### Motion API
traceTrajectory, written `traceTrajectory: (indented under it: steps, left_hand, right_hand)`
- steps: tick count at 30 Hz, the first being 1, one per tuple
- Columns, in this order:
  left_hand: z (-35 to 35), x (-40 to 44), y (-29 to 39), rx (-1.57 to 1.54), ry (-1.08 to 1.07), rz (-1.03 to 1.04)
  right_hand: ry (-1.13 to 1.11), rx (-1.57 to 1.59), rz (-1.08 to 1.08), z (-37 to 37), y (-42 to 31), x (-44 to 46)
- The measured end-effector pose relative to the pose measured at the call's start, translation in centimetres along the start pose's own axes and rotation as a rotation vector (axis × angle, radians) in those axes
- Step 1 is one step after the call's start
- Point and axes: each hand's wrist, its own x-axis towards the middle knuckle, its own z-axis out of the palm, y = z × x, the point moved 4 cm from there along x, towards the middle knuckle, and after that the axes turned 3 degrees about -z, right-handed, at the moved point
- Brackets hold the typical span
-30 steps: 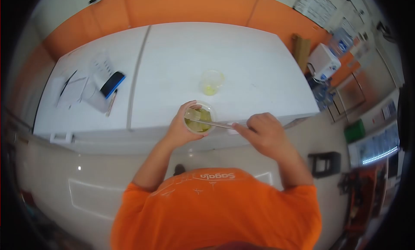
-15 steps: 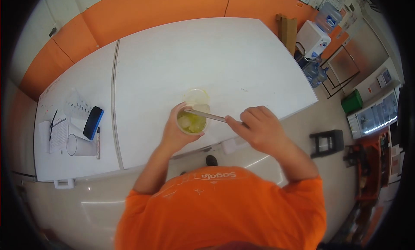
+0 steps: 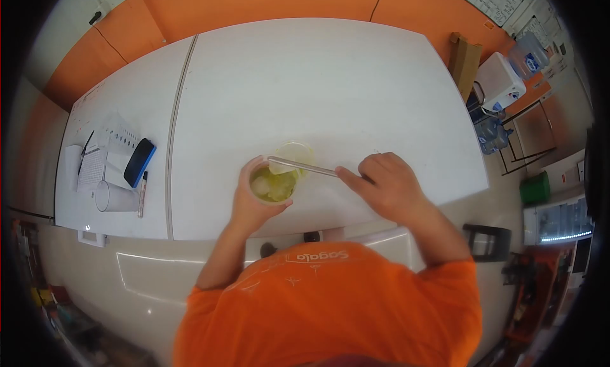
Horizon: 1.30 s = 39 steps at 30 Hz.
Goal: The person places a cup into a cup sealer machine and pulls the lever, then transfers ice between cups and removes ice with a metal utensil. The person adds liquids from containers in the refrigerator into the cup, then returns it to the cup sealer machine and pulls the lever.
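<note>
My left hand (image 3: 250, 199) is wrapped round a clear cup (image 3: 273, 184) that holds pale green contents with whitish chunks. Metal tongs or a similar long utensil (image 3: 305, 167) are gripped in my right hand (image 3: 389, 181), and their far end lies over the cup's upper rim. A pale translucent piece (image 3: 279, 168) shows just under that end; whether it is gripped cannot be told. Just behind the held cup, a second clear container (image 3: 296, 152) with a yellowish rim stands on the white table (image 3: 318, 81), partly hidden by the utensil.
On the table's left part are a blue and black eraser (image 3: 139, 162), a marker (image 3: 142, 194), a clear empty-looking cup (image 3: 117, 197) and papers (image 3: 93, 166). Beyond the right edge stand a water dispenser (image 3: 501, 81), a cardboard piece (image 3: 464, 63) and a dark stool (image 3: 487, 242).
The utensil's end has moved from inside the cup to over its upper rim. The held cup has come close to the second container. The camera view has shifted.
</note>
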Motion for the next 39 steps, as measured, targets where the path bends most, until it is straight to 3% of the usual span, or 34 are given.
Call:
traceTrajectory:
  steps: [7, 11, 17, 25, 30, 33, 35, 39]
  left_hand:
    - [0.7, 0.5, -1.0, 0.021, 0.039, -0.076]
    - [0.8, 0.7, -0.6, -0.024, 0.047, -0.055]
    - [1.4, 0.7, 0.5, -0.015, 0.049, -0.020]
    - [1.8, 0.6, 0.7, 0.075, 0.024, 0.053]
    - [1.5, 1.1, 0.4, -0.054, 0.117, -0.009]
    - [1.0, 1.8, 0.2, 0.051, 0.190, -0.008]
    - [0.1, 1.6, -0.6, 0.065, 0.198, 0.012]
    - [-0.3, 2.2, -1.6, -0.069, 0.184, -0.006]
  right_hand:
    - [-0.011, 0.027, 0.078, 2.8, 1.7, -1.6]
    - [0.056, 0.065, 0.086, 0.6, 1.7, -1.9]
    - [0.079, 0.023, -0.119, -1.2, -0.1, 0.0]
    - [0.038, -0.069, -0.058, -0.9, -0.2, -0.3]
    - [0.104, -0.079, -0.022, 0.1, 1.8, -0.6]
    - [0.121, 0.011, 0.011, 2.9, 3.3, -1.7]
    - [0.226, 0.148, 0.210, 4.2, 5.1, -3.5]
    - [0.786, 0.745, 1.366, 7.1, 9.7, -15.3]
